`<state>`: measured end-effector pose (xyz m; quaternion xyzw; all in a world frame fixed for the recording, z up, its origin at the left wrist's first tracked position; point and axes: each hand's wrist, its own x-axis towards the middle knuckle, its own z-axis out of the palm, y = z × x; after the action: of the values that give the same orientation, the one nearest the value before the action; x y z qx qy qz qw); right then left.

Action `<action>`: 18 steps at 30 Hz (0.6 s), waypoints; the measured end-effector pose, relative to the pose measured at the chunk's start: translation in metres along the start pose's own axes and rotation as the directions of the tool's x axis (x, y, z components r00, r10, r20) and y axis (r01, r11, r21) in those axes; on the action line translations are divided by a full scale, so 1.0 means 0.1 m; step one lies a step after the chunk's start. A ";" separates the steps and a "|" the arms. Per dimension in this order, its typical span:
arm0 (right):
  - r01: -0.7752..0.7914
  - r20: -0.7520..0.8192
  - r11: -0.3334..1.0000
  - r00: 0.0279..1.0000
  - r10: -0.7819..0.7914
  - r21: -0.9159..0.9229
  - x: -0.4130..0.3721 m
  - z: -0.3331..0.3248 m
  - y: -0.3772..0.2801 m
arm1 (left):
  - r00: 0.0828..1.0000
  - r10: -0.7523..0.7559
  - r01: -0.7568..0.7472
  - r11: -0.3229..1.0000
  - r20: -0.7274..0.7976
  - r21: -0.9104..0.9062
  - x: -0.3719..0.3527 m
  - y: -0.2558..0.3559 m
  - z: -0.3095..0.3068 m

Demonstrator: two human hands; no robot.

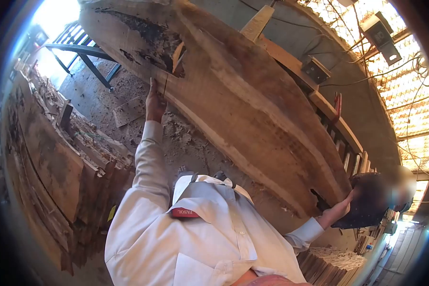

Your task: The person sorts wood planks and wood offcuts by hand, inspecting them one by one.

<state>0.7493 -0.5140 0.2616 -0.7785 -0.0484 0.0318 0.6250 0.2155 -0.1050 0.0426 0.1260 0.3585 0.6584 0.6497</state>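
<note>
A long, wide wooden slab [233, 100] with a rough, darker edge stretches diagonally across the head view. At its near edge, left of centre, my left hand [155, 102] grips the slab, beside a dark crack and a rotted hollow. My right hand [337, 209] holds the slab's right end near a small dark hole, its fingers partly hidden. Both of my hands are closed on the wood.
Stacked rough planks [57, 162] stand at the left, with more boards [331, 264] at lower right. Another person [372, 200] is beside the slab's right end. A metal frame [88, 55] stands upper left. Wood debris [181, 138] covers the floor. Electrical boxes [316, 70] hang with cables.
</note>
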 end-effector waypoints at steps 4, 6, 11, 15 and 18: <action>-0.053 -0.031 0.987 0.998 0.049 -0.149 -0.16 -0.16 0.41 | 0.998 0.003 0.004 0.995 -0.067 0.102 -0.19 0.18 -0.45; -0.096 0.020 0.979 0.995 0.102 -0.182 -0.25 -0.24 0.70 | 0.991 0.021 0.006 0.979 -0.133 0.206 -0.47 0.36 -0.42; -0.239 0.121 0.968 0.961 0.248 -0.081 -0.60 -0.26 1.34 | 0.987 -0.052 0.105 0.928 -0.154 0.358 -0.61 0.57 -0.95; -0.393 0.085 0.910 0.910 0.405 -0.129 -0.88 -0.33 1.85 | 0.968 -0.103 0.193 0.888 -0.228 0.417 -0.80 0.69 -1.06; -0.425 0.080 0.891 0.894 0.441 -0.157 -1.11 -0.43 2.07 | 0.947 -0.117 0.247 0.861 -0.299 0.445 -0.88 0.71 -1.36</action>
<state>0.6512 -0.6128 0.0681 -0.8071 0.0890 0.2111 0.5442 0.0860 -0.2229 0.0176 0.1591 0.6023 0.4959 0.6050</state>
